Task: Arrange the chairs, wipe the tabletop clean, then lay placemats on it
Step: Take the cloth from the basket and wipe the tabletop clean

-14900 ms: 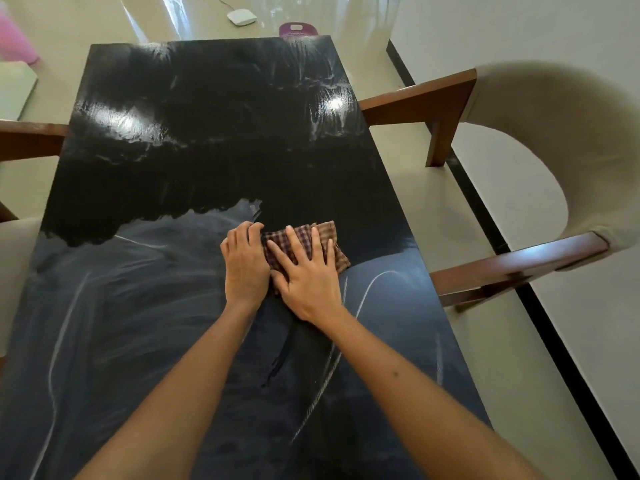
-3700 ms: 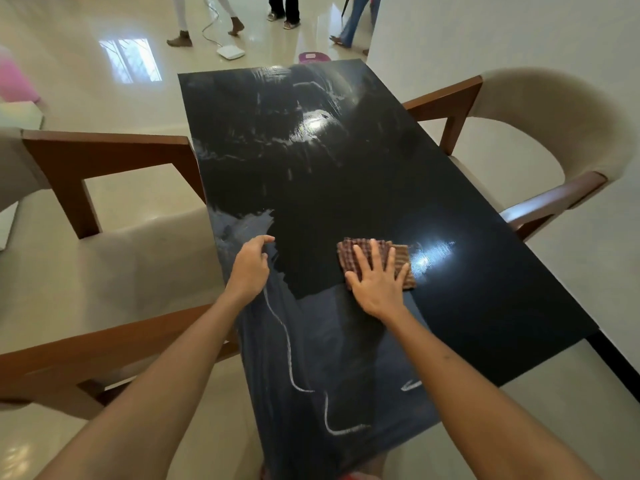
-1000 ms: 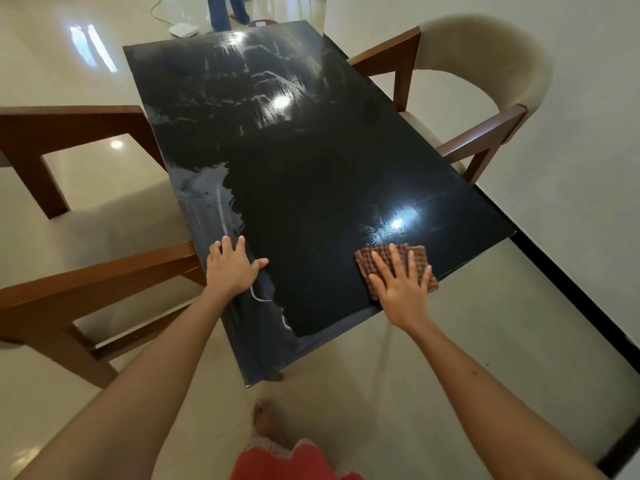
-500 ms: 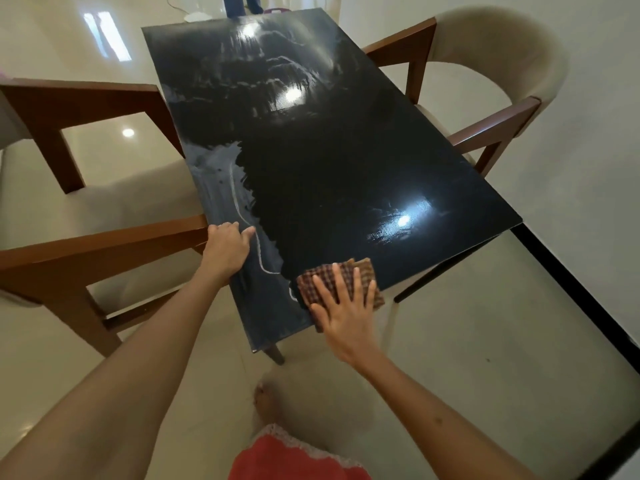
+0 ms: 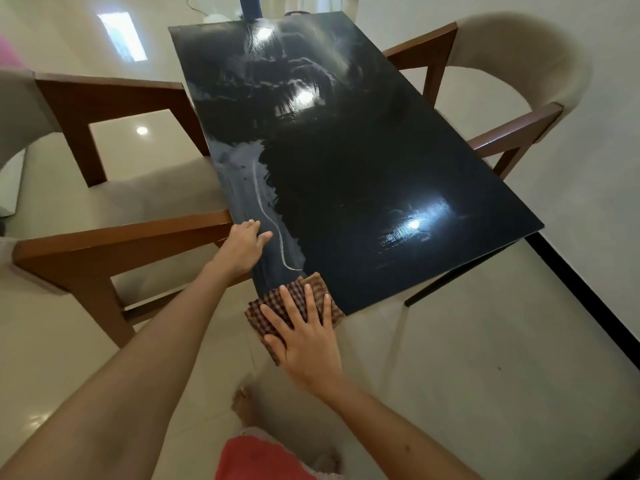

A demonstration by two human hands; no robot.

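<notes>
A glossy black tabletop [image 5: 363, 161] stretches away from me, with a dusty grey smear and a white line along its near left side. My right hand [image 5: 304, 337] lies flat with spread fingers on a folded brown checked cloth [image 5: 273, 308] at the table's near left corner, and part of the cloth hangs past the edge. My left hand [image 5: 244, 245] rests on the left edge of the table, fingers loosely bent, beside a chair arm. A chair with wooden arms and beige upholstery [image 5: 114, 188] stands at the left, and another chair [image 5: 512, 88] stands at the right.
Shiny beige floor tiles [image 5: 467, 375] surround the table. A white wall with a black skirting line [image 5: 581, 289] runs along the right. Someone's blue-clad leg [image 5: 247, 5] shows beyond the far end. My foot and a red hem [image 5: 263, 459] are below.
My right hand has slid the cloth leftward along the near edge, from the right corner to the near left corner. My left hand stayed on the left edge.
</notes>
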